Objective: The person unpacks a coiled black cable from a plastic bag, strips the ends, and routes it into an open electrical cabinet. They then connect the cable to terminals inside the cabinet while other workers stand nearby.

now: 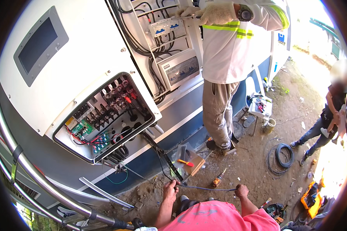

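Observation:
My left hand is closed around a thin dark cable, near the lower end of a long black strip. From there the cable runs nearly level to my right hand, a fist gripping its other visible part. A dark line also rises from my left hand toward the open terminal box. That box shows rows of terminals, red and black leads and green circuit boards. My arms come out of a pink-red shirt.
A co-worker in a white jacket works at a breaker panel with gloved hands. On the dirt lie a yellow drill, a red-handled tool, a cable coil and an orange bag. Another person stands right; metal railings cross left.

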The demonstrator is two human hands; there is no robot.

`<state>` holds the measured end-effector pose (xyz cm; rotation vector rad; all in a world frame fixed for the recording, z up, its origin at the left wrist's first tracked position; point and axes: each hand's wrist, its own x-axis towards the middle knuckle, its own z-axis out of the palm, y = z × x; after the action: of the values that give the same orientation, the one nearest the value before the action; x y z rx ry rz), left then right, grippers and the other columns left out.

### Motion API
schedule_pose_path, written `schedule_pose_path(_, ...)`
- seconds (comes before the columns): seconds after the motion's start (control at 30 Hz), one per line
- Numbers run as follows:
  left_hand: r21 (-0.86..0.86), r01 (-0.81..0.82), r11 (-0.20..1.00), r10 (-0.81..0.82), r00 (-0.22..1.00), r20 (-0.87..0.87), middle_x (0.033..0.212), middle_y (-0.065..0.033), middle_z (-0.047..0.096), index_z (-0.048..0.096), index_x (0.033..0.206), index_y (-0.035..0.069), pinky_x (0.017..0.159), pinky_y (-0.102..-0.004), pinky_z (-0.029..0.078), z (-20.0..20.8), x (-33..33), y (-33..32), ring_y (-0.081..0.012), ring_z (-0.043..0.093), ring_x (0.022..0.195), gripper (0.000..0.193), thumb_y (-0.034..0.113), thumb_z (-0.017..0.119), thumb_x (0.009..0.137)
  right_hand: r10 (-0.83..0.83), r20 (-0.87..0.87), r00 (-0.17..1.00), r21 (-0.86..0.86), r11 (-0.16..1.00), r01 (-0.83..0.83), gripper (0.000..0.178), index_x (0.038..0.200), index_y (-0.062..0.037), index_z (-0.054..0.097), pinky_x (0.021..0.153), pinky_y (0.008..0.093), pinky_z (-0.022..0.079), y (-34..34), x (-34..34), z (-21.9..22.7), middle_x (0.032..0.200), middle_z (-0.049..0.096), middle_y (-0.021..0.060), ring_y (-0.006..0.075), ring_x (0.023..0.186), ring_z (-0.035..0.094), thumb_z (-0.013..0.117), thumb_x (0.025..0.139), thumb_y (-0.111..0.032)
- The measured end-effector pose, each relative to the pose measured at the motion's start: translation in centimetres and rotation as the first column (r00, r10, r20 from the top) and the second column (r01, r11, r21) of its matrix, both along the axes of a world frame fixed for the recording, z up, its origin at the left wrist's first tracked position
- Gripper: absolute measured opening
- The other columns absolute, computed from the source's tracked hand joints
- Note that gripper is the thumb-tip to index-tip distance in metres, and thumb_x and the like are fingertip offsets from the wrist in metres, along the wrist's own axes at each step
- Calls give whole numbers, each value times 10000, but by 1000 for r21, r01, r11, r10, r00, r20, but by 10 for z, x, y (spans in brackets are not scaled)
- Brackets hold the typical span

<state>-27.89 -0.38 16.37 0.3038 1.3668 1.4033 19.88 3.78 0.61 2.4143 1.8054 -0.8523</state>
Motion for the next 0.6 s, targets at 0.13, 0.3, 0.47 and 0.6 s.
schedule_pose_path(0.13, 21, -64, 998, 64, 997, 35, 937, -59, 746, 725, 1102, 69, 519, -246, 447, -2, -3, 0, -93, 575, 604, 150, 203, 657, 1104, -101, 56, 993, 66, 993, 97, 186, 1068, -171, 815, 913, 509, 608, 2, 29, -4, 1099, 800, 154, 373, 1079, 768, 726, 915, -229)
schedule_pose_path(0.3, -11, -131, 991, 131, 991, 29, 918, -53, 729, 729, 1111, 70, 512, -245, 451, -6, -33, -2, -104, 575, 595, 143, 201, 671, 1096, -265, 95, 960, 122, 960, 252, 207, 1103, -148, 791, 915, 528, 597, -1, 74, -10, 1115, 782, 166, 392, 1103, 745, 645, 1004, -255)
schedule_pose_path(0.47, -3, -237, 971, 237, 971, 35, 875, -29, 689, 731, 1119, 84, 522, -264, 453, -6, -70, -6, -114, 559, 596, 161, 229, 660, 1106, -413, 111, 904, 187, 902, 389, 257, 1124, -122, 776, 948, 536, 582, -8, 115, -7, 1173, 762, 180, 404, 1141, 724, 646, 1032, -324)
schedule_pose_path(0.6, 28, -299, 954, 296, 951, 96, 849, -5, 640, 730, 1136, 79, 525, -274, 437, 2, -95, -10, -109, 542, 618, 184, 236, 637, 1113, -490, 88, 867, 180, 864, 470, 344, 1121, -85, 780, 940, 554, 573, -14, 144, 0, 1156, 779, 201, 437, 1123, 730, 652, 1054, -397)
